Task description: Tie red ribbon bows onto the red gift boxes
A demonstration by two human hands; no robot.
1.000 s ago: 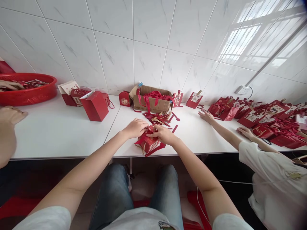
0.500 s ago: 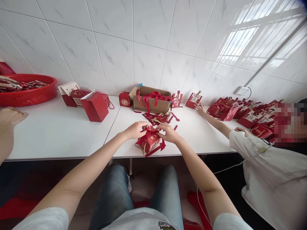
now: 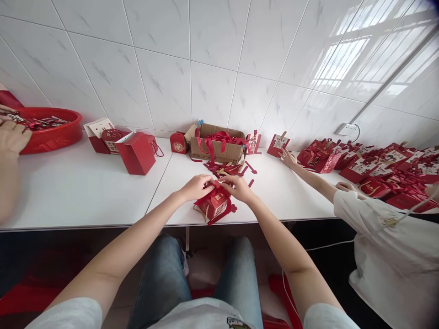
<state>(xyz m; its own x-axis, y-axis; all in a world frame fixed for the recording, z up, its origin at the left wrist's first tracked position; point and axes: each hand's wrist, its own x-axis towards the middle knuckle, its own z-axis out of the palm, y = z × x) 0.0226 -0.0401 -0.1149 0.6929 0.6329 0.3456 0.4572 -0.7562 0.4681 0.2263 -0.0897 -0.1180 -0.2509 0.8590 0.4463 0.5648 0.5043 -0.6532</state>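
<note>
A small red gift box point(image 3: 216, 204) with pale lettering stands near the table's front edge, right in front of me. On its top is a red ribbon point(image 3: 216, 184). My left hand point(image 3: 198, 187) pinches the ribbon from the left, fingers closed. From the right my right hand point(image 3: 236, 187) pinches it too, its fingertips close to the left ones. The fingers partly hide where the ribbon crosses. Beside the box's lower right lies a red strip with a shaped end point(image 3: 226, 214).
Behind the box lie loose red and gold strips point(image 3: 228, 170) and a cardboard box point(image 3: 216, 150) of ribbons. A red bag point(image 3: 136, 153) stands left, a red basin point(image 3: 55, 135) farther left. A co-worker's hand point(image 3: 288, 157) touches a card box at right, near many red boxes point(image 3: 363, 169).
My hands have drawn closer over the ribbon, and its loops look smaller. At left, another person's hand has moved up to the basin. The co-worker at right has leaned away.
</note>
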